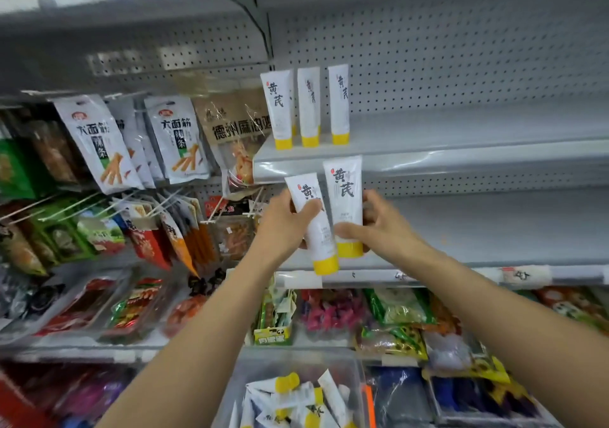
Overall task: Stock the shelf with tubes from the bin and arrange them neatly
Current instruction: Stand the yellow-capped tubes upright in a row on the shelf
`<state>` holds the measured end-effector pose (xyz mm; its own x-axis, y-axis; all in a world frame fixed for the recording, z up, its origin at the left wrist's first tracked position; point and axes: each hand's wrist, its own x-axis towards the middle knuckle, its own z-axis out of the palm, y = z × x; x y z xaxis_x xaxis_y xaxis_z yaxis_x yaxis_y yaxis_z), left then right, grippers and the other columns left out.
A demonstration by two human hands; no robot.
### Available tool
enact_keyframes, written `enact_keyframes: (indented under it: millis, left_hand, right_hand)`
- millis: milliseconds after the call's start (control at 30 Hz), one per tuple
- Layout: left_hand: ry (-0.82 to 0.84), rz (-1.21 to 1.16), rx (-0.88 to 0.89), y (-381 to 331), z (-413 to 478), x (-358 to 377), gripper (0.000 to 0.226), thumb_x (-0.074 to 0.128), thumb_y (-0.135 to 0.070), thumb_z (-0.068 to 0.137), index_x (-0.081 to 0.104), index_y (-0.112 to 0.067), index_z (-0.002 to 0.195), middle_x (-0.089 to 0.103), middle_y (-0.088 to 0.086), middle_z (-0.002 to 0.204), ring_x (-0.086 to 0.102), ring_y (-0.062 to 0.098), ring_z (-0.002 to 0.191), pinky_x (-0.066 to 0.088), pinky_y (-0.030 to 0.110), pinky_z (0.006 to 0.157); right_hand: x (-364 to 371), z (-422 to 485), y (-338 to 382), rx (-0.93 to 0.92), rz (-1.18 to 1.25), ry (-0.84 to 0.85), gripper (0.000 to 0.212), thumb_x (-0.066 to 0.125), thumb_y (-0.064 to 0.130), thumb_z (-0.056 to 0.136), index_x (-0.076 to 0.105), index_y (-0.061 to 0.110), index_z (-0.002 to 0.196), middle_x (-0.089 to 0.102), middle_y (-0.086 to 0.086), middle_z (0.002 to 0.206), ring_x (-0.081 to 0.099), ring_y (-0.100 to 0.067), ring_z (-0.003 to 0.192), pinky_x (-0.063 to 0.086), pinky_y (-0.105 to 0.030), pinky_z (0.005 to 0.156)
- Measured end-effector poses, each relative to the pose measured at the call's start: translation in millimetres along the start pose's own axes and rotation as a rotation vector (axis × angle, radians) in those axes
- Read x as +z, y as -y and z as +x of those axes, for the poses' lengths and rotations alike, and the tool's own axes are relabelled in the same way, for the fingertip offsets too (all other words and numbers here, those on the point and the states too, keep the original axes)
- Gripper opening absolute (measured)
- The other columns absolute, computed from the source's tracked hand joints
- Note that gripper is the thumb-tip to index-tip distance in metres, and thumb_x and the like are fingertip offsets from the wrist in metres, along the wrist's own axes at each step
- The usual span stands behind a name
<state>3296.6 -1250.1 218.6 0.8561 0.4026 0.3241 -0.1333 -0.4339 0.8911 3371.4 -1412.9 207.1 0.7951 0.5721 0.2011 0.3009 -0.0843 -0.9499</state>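
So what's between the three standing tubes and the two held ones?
Head view: only the upper shelf's front rail, no other product.

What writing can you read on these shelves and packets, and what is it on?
"黄芪": shelf tubes, left tube and right tube, both held.
"大面筋": white snack bags.
"德州麻油鸡", last character unsure: brown bag.
Too blurred or small to read: shelf tags, the tubes' small print, other packets.
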Motion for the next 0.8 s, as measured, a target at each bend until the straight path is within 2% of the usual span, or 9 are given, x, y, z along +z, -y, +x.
enact_keyframes:
  millis: [67,133,200,267,367,467,600,733,800]
  left_hand:
    - [-0.008,0.009,0.038,-20,15,1,0.004,0.058,-0.025,0.094,0.058,-0.024,0.090,0.070,-0.004,0.086,0.070,0.006,0.070,0.054,0.027,0.046]
    - [-0.039,0.040,0.077,-37,30,2,0.005,0.059,-0.024,0.093,0.058,-0.019,0.094,0.070,0.002,0.089,0.070,0.014,0.074,0.057,0.037,0.047]
    - [-0.068,0.074,0.107,-52,45,4,0.009,0.059,-0.024,0.092,0.058,-0.017,0.097,0.069,0.007,0.092,0.069,0.021,0.080,0.059,0.040,0.052]
    - [-0.080,0.086,0.118,-64,61,5,0.009,0.060,-0.025,0.092,0.058,-0.016,0.094,0.069,0.007,0.092,0.069,0.023,0.083,0.059,0.042,0.056]
    - [-0.073,0.063,0.074,-75,83,9,0.010,0.060,-0.024,0.090,0.059,-0.015,0.093,0.070,0.006,0.094,0.070,0.023,0.085,0.061,0.045,0.058]
    - [-0.072,0.043,0.047,-78,101,15,0.016,0.060,-0.025,0.090,0.060,-0.011,0.097,0.070,0.005,0.092,0.071,0.021,0.081,0.060,0.041,0.052]
    - [-0.088,0.067,0.027,-76,121,22,0.021,0.059,-0.027,0.090,0.060,-0.010,0.102,0.070,0.006,0.094,0.071,0.021,0.081,0.060,0.040,0.054]
    - [-0.115,0.076,0.008,-74,138,28,0.021,0.060,-0.027,0.090,0.060,-0.010,0.103,0.070,0.006,0.095,0.071,0.021,0.080,0.060,0.041,0.054]
    - [-0.134,0.067,-0.002,-72,145,30,0.021,0.061,-0.027,0.089,0.060,-0.010,0.102,0.071,0.007,0.095,0.071,0.021,0.080,0.061,0.043,0.055]
  right_hand:
    - [-13,10,21,-0.064,-0.016,-0.059,0.039,0.077,0.024,0.077,0.049,0.033,0.103,0.069,0.003,0.098,0.067,-0.012,0.075,0.047,-0.023,0.051]
    - [-27,23,39,-0.124,-0.015,-0.112,0.039,0.075,0.024,0.079,0.046,0.026,0.105,0.069,-0.003,0.096,0.063,-0.014,0.067,0.045,-0.027,0.047]
    - [-43,41,56,-0.174,-0.017,-0.190,0.041,0.075,0.024,0.079,0.045,0.025,0.106,0.068,-0.004,0.098,0.063,-0.013,0.065,0.045,-0.025,0.045]
    - [-60,61,69,-0.209,-0.045,-0.270,0.043,0.074,0.025,0.079,0.043,0.027,0.109,0.066,0.000,0.103,0.065,-0.011,0.074,0.046,-0.021,0.046]
    - [-82,94,78,-0.213,-0.084,-0.341,0.047,0.070,0.019,0.079,0.039,0.024,0.114,0.058,0.003,0.107,0.060,-0.014,0.093,0.047,-0.027,0.060]
    - [-98,128,75,-0.185,-0.155,-0.345,0.048,0.065,0.012,0.082,0.034,0.018,0.117,0.052,0.002,0.109,0.056,-0.019,0.098,0.046,-0.033,0.068]
    - [-108,167,61,-0.102,-0.307,-0.280,0.055,0.064,0.006,0.083,0.030,0.008,0.126,0.048,-0.002,0.112,0.051,-0.023,0.100,0.046,-0.033,0.070]
    - [-110,198,44,-0.090,-0.441,-0.253,0.057,0.067,0.007,0.080,0.032,0.006,0.126,0.052,-0.008,0.113,0.054,-0.027,0.103,0.050,-0.038,0.077]
    - [-111,212,38,-0.104,-0.437,-0.255,0.055,0.069,0.009,0.079,0.036,0.007,0.123,0.055,-0.009,0.113,0.057,-0.026,0.100,0.051,-0.035,0.071]
